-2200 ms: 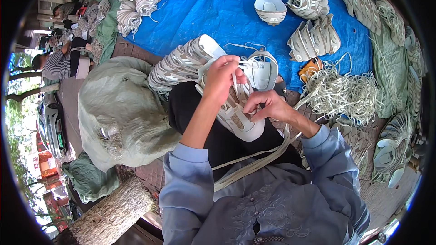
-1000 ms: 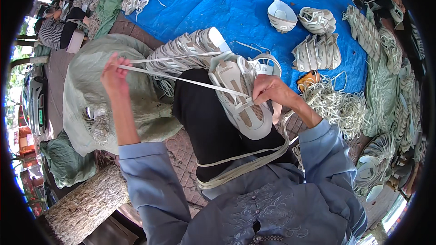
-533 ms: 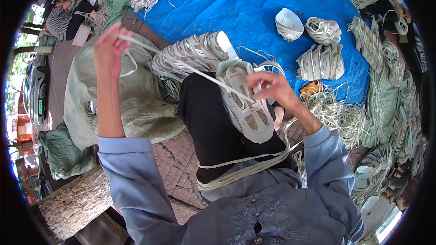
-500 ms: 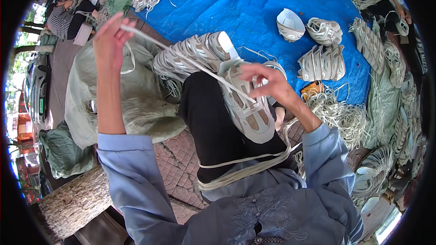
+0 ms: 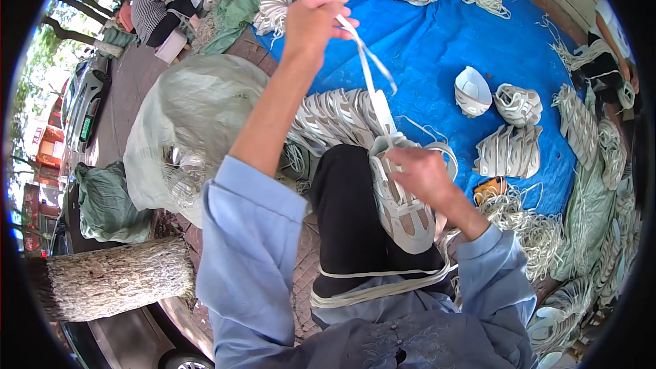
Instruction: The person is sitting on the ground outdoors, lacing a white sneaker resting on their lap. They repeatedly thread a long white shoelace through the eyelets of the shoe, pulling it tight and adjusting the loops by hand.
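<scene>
A pale grey-and-beige upper lies on the person's lap, its toe toward the body and its opening facing away. The right hand is over the opening and the right side of the upper; its fingers are bent and blurred, and whether they grip anything cannot be told. The left hand is raised well beyond the upper, fingers closed on a white lace. The lace hangs in two strands, one longer and one ending loose; the longer seems to run down to the opening, though it is hard to follow against the pale things behind.

Black trousers show under the upper, with a bundle of cords lying across the thighs. Just beyond the left knee, a stack of nested uppers lies on its side.

Past the knees spreads a blue tarp, bearing a cup-shaped piece with a white lining and, nearer, a nested row of uppers. A tangled heap of laces lies to the right, an orange item at its edge. To the left stand a pale sack, a dark green bag and a trunk. Farther off sits a person in a striped top.
</scene>
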`<action>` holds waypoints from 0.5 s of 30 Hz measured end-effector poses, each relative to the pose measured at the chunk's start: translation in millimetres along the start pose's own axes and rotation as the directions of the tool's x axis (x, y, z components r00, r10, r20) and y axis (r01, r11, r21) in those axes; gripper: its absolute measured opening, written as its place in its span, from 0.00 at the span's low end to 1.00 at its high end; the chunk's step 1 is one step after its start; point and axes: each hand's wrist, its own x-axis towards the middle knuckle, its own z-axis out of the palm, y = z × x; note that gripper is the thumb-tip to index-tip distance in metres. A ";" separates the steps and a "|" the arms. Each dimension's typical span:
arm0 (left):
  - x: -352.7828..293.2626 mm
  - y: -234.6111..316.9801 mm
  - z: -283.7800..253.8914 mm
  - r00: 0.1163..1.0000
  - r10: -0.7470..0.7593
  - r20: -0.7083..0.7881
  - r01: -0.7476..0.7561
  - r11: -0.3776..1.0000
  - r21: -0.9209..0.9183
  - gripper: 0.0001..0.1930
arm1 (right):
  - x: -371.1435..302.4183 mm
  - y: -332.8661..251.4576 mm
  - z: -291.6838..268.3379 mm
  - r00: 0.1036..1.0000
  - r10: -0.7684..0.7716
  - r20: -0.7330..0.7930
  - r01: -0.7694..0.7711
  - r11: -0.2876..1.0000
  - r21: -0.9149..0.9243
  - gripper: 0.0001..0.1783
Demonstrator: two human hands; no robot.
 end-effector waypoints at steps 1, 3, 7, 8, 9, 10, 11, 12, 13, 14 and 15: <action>4.1 -2.6 7.9 1.000 -0.002 0.007 0.002 1.000 -0.004 0.12 | -1.7 0.6 14.2 0.999 -0.047 0.010 0.048 0.958 -0.284 0.06; 7.7 -5.7 19.8 1.000 -0.015 0.013 0.015 1.000 -0.003 0.12 | 1.2 4.0 33.2 0.996 -0.064 0.059 0.086 0.824 -0.560 0.05; -1.5 -16.5 37.5 0.996 -0.085 0.040 0.085 0.996 0.001 0.11 | 9.6 7.4 43.4 0.977 0.001 0.213 0.116 0.835 -0.538 0.01; -4.2 -21.6 37.3 0.995 -0.089 0.051 0.089 0.996 0.000 0.12 | 12.1 10.4 42.7 0.965 0.008 0.261 0.131 0.850 -0.510 0.01; -6.4 -24.5 36.1 0.994 -0.102 0.044 0.102 0.995 -0.001 0.12 | 12.6 13.8 41.9 0.970 -0.011 0.245 0.134 0.860 -0.492 0.02; -8.6 -27.2 33.8 0.993 -0.115 0.037 0.116 0.993 -0.001 0.12 | 12.1 18.4 43.5 0.973 -0.028 0.228 0.136 0.869 -0.475 0.02; -11.2 -29.9 30.9 0.991 -0.129 0.031 0.129 0.992 -0.002 0.12 | 9.6 22.3 46.2 0.977 -0.046 0.210 0.139 0.878 -0.458 0.03; -13.3 -35.7 26.4 0.990 -0.140 0.021 0.141 0.990 -0.012 0.12 | 6.2 25.5 49.0 0.990 -0.067 0.120 0.109 0.914 -0.390 0.04; -13.8 -41.7 23.9 0.987 -0.159 0.016 0.159 0.987 -0.032 0.12 | 4.4 29.9 48.3 0.998 -0.010 0.061 0.028 0.957 -0.290 0.06; -14.0 -47.8 21.7 0.984 -0.177 0.012 0.177 0.983 -0.053 0.12 | 3.9 34.9 46.3 0.999 0.053 0.007 -0.051 0.982 -0.183 0.07; -15.6 -51.8 18.5 0.980 -0.198 0.010 0.198 0.978 -0.070 0.12 | 5.6 32.6 41.5 0.991 0.124 -0.043 -0.127 0.990 -0.067 0.09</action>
